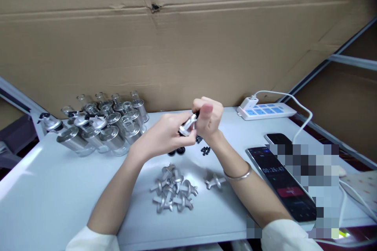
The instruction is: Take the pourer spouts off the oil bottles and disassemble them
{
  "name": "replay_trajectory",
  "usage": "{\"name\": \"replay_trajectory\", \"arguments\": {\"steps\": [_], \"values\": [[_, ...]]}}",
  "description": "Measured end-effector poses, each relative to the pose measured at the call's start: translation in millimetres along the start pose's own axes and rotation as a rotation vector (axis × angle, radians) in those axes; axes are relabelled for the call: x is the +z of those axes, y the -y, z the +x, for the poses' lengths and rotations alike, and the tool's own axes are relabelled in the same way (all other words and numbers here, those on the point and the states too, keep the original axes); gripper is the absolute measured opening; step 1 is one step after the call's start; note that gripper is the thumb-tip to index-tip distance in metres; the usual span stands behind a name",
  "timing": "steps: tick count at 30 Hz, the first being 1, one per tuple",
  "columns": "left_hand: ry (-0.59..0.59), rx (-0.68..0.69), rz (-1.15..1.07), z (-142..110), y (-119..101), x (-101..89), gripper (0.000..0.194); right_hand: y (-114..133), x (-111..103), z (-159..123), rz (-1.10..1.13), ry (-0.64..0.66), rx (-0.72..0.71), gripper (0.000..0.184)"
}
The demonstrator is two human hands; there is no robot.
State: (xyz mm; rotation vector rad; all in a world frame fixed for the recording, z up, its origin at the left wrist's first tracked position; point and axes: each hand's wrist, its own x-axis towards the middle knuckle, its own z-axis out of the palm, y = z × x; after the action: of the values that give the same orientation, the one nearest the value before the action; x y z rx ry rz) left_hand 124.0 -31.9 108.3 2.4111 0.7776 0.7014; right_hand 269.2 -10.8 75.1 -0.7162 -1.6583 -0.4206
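My left hand (165, 135) and my right hand (207, 119) meet above the middle of the white table (44, 196). Both are closed around one small silver metal spout part (187, 126) held between them. My right thumb is up, fingers curled over the part's top end. A pile of several matching silver spout parts (172, 193) lies on the table near my forearms, with one loose part (216, 182) to its right. Small black rubber pieces (205, 150) and black rings (177, 151) lie just under my hands. A metal bangle (238, 175) sits on my right wrist.
Several glass bottles with silver caps (103, 125) lie clustered at the back left. A white power strip (266, 110) with a plugged cable sits back right. A phone showing a timer (281, 182) and a second phone (278, 138) lie at right. Cardboard (176, 47) walls the back.
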Motion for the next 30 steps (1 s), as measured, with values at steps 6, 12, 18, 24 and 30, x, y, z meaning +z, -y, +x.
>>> {"name": "replay_trajectory", "arguments": {"steps": [6,12,18,24,30], "values": [[-0.045,0.03,0.056,3,2,1.6,0.015,0,0,0,0.173,0.06,0.202,0.049],[0.087,-0.13,0.098,0,9,-9.1,0.014,-21,-18,11,0.151,0.379,0.502,0.042],[0.12,-0.205,0.1,-1,17,-15.6,0.016,-58,-39,5,0.033,0.884,0.791,0.034],[0.1,-0.233,0.104,-1,19,-18.5,0.014,-94,-21,-32,-0.021,1.151,1.04,0.017],[0.099,-0.232,0.109,1,24,-17.8,0.015,-106,2,-63,-0.095,1.331,1.15,0.025]]}}
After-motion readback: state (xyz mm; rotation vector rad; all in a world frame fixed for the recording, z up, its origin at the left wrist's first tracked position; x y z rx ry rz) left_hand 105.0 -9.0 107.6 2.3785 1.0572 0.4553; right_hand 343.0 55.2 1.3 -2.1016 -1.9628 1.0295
